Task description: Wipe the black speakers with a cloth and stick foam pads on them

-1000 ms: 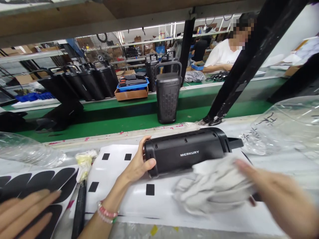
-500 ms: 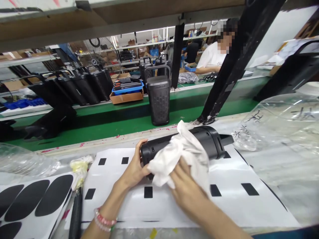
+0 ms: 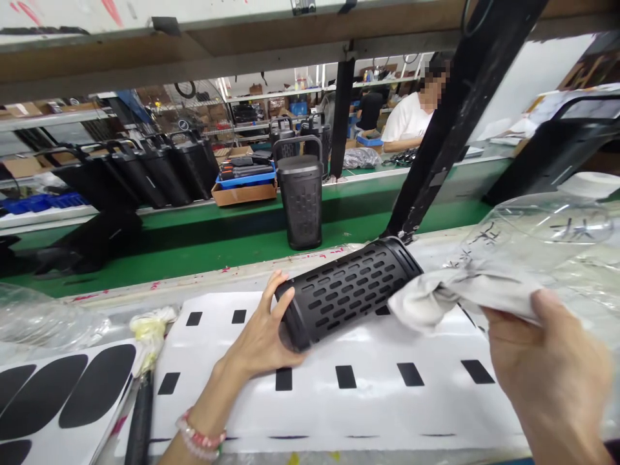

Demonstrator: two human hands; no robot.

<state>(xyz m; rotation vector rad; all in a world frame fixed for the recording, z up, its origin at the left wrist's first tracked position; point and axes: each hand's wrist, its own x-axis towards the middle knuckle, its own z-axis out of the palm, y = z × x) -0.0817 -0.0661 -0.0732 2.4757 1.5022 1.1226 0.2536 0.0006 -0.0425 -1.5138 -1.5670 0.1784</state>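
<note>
One view only, from a camera worn on the person's head, looking forward and down. It sits close above the bench (image 3: 436, 413), with the left hand (image 3: 264, 336) low and centre-left and the right hand (image 3: 552, 374) very near the lens at the lower right corner. Beyond the hands the view runs level across a green conveyor (image 3: 217, 242) to far shelving (image 3: 290, 87), under a shelf edge (image 3: 242, 29) overhead.
</note>
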